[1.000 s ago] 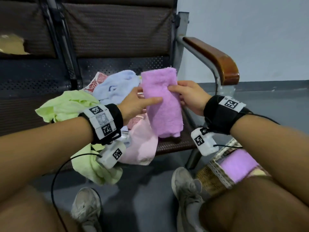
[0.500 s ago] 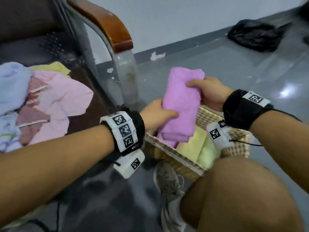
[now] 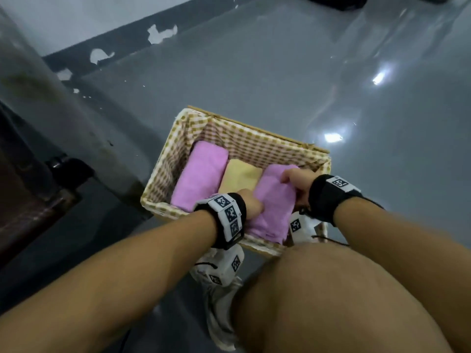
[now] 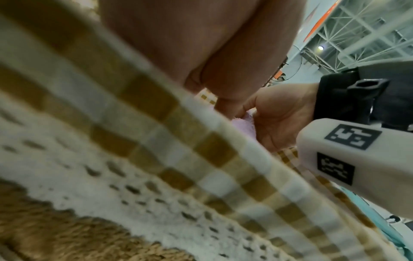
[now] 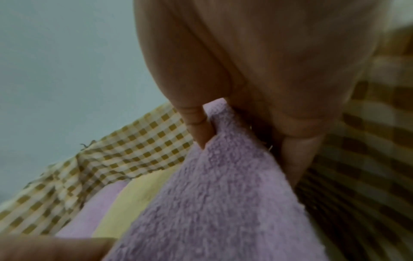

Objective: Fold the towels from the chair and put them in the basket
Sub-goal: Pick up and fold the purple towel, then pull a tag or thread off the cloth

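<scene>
Left hand: your left hand (image 3: 251,203) grips the near-left edge of the folded purple towel (image 3: 274,202).
Right hand: your right hand (image 3: 298,183) pinches its far-right corner.
Towel: low in the right end of the gingham-lined basket (image 3: 163,171).
Neighbours: 1 yellow towel (image 3: 240,178) in the middle, 1 second purple towel (image 3: 201,174) at the left.

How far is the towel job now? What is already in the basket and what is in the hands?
Done: a folded purple towel and a yellow towel lie side by side in the basket. In hand: a second purple towel, low in the basket on its right side, gripped by the left hand and the right hand; not let go yet. Left: these views do not show the chair, so I cannot tell.
</scene>
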Available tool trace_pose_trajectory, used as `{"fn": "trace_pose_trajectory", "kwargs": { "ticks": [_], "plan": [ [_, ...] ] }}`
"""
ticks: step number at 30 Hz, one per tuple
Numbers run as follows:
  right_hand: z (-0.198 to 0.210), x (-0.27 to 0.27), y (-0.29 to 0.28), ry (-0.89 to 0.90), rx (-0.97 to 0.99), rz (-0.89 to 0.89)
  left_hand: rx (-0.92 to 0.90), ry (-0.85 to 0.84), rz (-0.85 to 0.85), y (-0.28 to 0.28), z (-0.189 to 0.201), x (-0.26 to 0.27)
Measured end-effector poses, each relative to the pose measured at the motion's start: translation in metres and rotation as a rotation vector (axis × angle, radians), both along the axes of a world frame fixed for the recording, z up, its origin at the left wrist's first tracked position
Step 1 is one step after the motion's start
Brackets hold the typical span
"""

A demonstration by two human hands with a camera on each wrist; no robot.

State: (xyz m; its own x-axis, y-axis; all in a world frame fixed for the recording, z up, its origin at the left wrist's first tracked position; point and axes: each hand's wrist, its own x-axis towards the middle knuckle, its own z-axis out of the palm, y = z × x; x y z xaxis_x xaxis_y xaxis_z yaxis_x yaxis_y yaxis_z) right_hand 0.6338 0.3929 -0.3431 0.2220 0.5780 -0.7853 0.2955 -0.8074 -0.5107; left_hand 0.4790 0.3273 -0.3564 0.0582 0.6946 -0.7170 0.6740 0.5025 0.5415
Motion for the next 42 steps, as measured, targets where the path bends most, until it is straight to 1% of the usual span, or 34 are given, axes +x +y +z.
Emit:
{"fn": "trace_pose_trajectory", "kwargs": {
  "ticks": [4, 7, 8, 11, 14, 15, 16, 19, 20, 23, 25, 27, 29, 31, 33, 36, 39, 42],
  "plan": [
    [-0.011, 0.0, 0.003, -0.074, 0.016, 0.035, -0.028, 0.039, -0.015, 0.003, -0.01, 0.008],
    [-0.009, -0.003, 0.006, -0.149, 0.085, 0.134, -0.043, -0.016, 0.021, 0.001, -0.008, 0.005],
    [-0.006, -0.003, 0.008, -0.205, 0.121, 0.214, -0.038, -0.05, 0.042, 0.0, -0.004, 0.001],
    [0.014, -0.013, 0.019, -0.435, 0.253, 0.588, 0.005, -0.155, 0.071, 0.005, 0.017, -0.019],
    [0.049, -0.041, 0.024, -0.534, 0.287, 0.865, 0.051, -0.247, 0.099, 0.011, 0.054, -0.05],
    [0.062, -0.055, 0.024, -0.527, 0.298, 0.926, 0.08, -0.266, 0.105, 0.011, 0.07, -0.064],
    [0.075, -0.072, 0.023, -0.484, 0.318, 0.98, 0.115, -0.274, 0.106, 0.01, 0.085, -0.079],
    [0.12, -0.134, 0.014, -0.274, 0.391, 1.161, 0.225, -0.251, 0.118, -0.004, 0.131, -0.128],
    [0.137, -0.158, 0.008, -0.23, 0.427, 1.214, 0.253, -0.24, 0.133, -0.011, 0.147, -0.146],
    [0.185, -0.23, -0.016, -0.172, 0.556, 1.362, 0.311, -0.227, 0.217, -0.04, 0.19, -0.206],
    [0.209, -0.276, -0.037, -0.132, 0.574, 1.448, 0.35, -0.215, 0.279, -0.067, 0.213, -0.246],
    [0.227, -0.321, -0.062, -0.121, 0.621, 1.532, 0.392, -0.18, 0.324, -0.098, 0.23, -0.283],
    [0.241, -0.362, -0.086, -0.084, 0.674, 1.598, 0.421, -0.146, 0.386, -0.13, 0.238, -0.32],
    [0.247, -0.399, -0.112, -0.007, 0.679, 1.633, 0.425, -0.1, 0.451, -0.163, 0.239, -0.354],
    [0.246, -0.433, -0.136, 0.036, 0.652, 1.663, 0.41, -0.015, 0.5, -0.196, 0.233, -0.387],
    [0.225, -0.475, -0.159, 0.035, 0.636, 1.727, 0.387, 0.148, 0.542, -0.233, 0.216, -0.429],
    [0.193, -0.506, -0.17, 0.009, 0.659, 1.833, 0.387, 0.418, 0.555, -0.252, 0.192, -0.459],
    [0.167, -0.53, -0.173, -0.031, 0.693, 1.895, 0.31, 0.606, 0.636, -0.265, 0.165, -0.483]
  ]
}}
